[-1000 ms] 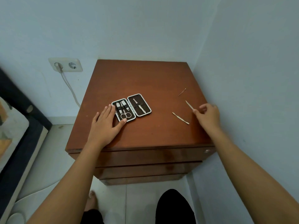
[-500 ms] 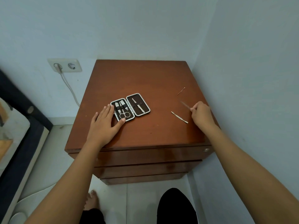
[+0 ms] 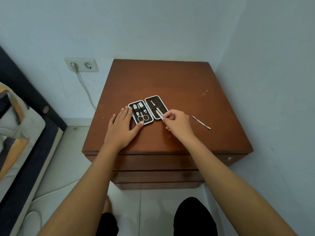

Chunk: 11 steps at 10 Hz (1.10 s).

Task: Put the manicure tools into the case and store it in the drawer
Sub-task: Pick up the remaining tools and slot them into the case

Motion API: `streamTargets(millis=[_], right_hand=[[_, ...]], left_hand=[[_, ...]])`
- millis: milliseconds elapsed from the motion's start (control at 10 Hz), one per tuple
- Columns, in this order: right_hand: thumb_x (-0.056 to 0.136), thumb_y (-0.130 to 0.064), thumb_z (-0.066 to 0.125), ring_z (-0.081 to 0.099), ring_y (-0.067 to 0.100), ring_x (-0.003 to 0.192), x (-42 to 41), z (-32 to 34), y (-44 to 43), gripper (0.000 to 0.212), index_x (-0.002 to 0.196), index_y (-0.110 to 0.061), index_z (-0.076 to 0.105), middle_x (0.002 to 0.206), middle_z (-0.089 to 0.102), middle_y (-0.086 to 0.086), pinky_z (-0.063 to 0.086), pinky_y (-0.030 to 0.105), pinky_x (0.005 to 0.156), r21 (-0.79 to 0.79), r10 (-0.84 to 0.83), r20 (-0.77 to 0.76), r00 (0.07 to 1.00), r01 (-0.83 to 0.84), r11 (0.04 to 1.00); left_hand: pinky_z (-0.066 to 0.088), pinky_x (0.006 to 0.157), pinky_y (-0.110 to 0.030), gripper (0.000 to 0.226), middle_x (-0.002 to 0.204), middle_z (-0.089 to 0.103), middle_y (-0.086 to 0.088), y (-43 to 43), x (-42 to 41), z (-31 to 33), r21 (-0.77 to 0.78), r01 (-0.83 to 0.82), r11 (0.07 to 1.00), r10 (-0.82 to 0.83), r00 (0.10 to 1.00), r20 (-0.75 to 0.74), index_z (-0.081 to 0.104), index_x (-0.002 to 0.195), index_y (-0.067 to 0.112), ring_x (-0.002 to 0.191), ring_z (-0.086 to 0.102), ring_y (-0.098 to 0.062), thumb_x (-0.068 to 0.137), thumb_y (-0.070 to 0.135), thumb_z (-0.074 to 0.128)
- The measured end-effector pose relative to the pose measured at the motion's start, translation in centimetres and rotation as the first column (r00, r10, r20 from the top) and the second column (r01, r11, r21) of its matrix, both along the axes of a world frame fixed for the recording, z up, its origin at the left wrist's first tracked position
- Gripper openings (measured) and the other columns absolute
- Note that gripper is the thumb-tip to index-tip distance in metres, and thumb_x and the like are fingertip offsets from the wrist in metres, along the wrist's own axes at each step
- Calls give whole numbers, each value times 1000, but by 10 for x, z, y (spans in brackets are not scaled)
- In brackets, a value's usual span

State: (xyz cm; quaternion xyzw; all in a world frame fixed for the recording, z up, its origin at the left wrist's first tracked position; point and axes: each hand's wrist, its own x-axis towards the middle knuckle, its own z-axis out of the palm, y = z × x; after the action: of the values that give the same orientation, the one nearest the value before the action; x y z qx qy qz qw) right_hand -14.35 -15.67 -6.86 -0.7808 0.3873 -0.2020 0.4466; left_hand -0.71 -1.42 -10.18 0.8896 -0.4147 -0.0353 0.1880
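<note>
An open black manicure case [image 3: 148, 110] with a white rim lies on the brown nightstand [image 3: 170, 82]. Its left half holds clippers and small scissors; its right half holds a thin metal tool. My left hand [image 3: 121, 128] lies flat on the nightstand top, fingertips against the case's left edge and near corner. My right hand [image 3: 177, 123] pinches a slim metal tool [image 3: 159, 114] whose tip lies over the case's right half. A metal cuticle pusher [image 3: 201, 122] lies loose to the right. A thin ear pick [image 3: 203, 94] lies further back right.
The nightstand stands in a corner, walls behind and to the right. Closed drawers [image 3: 158, 161] run below its top, with a small knob [image 3: 230, 158] at the right. A wall socket [image 3: 81, 65] with a plugged cable and a bed edge [image 3: 25, 133] are on the left.
My right hand picked the slim tool up from the right side of the nightstand and carried it left to the case's right half. My left hand stayed at the case.
</note>
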Motion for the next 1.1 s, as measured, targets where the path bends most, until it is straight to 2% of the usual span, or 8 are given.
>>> streamTargets(millis=[200, 400, 500, 600, 700, 900, 1000, 1100], right_hand=[[83, -8, 56, 58, 16, 52, 3, 4, 6, 14, 73, -16, 63, 54, 54, -1, 51, 25, 44, -2, 9, -39, 999, -9, 1000], [81, -8, 58, 55, 4, 39, 6, 0, 3, 15, 70, -17, 63, 62, 59, 4, 52, 26, 45, 20, -23, -48, 999, 24, 1000], [82, -8, 58, 56, 8, 42, 10, 2, 5, 16, 69, -17, 63, 57, 56, 2, 51, 26, 47, 24, -8, -53, 999, 9, 1000], [83, -9, 57, 61, 19, 61, 17, 4, 5, 24, 65, -24, 62, 56, 53, 0, 49, 24, 54, -33, 21, -67, 998, -23, 999], [86, -12, 56, 55, 18, 74, 21, 5, 6, 17, 83, -16, 73, 70, 53, 1, 41, 23, 63, -167, 63, -126, 990, -84, 982], [91, -21, 50, 49, 25, 97, 11, -8, 14, 25, 107, -10, 66, 100, 50, 9, 40, 37, 80, -532, 104, -233, 967, -217, 818], [93, -30, 46, 47, 25, 99, 9, -14, 15, 27, 110, -18, 63, 104, 51, 6, 30, 34, 75, -628, 62, -314, 947, -256, 735], [94, -36, 42, 44, 25, 102, 14, -11, 13, 29, 114, -23, 59, 108, 50, 4, 29, 36, 76, -632, 34, -375, 926, -282, 722]], left_hand=[[1, 117, -34, 76, 159, 11, 1, 0, 0, -1, 3, -5, 1000, 5, 1000, 9, 13, 151, 19, 146, 5, -9, 91, 62, 31], [0, 117, -34, 77, 159, 10, 1, -1, 1, -1, 12, -4, 1000, 4, 1000, 15, 12, 151, 18, 146, 5, -9, 90, 62, 29], [1, 117, -35, 76, 159, 11, 1, -1, 1, -1, 7, -4, 1000, 4, 1000, 14, 13, 151, 18, 146, 5, -10, 91, 61, 30], [1, 117, -35, 76, 159, 12, 1, -1, 0, -1, 2, -3, 1000, 3, 1000, 16, 13, 150, 18, 146, 6, -10, 91, 61, 31], [1, 117, -35, 76, 159, 12, 1, -1, 0, -1, 2, -7, 1000, 7, 1000, 16, 14, 150, 18, 146, 5, -10, 91, 61, 31], [1, 117, -35, 76, 159, 12, 1, -2, 1, -2, 0, -5, 1000, 5, 1000, 18, 13, 151, 18, 146, 5, -10, 91, 61, 31], [1, 117, -36, 76, 159, 12, 1, -2, 1, -3, 1, -4, 1000, 4, 1000, 19, 13, 151, 18, 146, 5, -10, 90, 62, 30], [1, 117, -36, 76, 159, 12, 1, -2, 1, -3, 4, -5, 1000, 5, 1000, 18, 13, 151, 19, 146, 6, -10, 90, 62, 30]])
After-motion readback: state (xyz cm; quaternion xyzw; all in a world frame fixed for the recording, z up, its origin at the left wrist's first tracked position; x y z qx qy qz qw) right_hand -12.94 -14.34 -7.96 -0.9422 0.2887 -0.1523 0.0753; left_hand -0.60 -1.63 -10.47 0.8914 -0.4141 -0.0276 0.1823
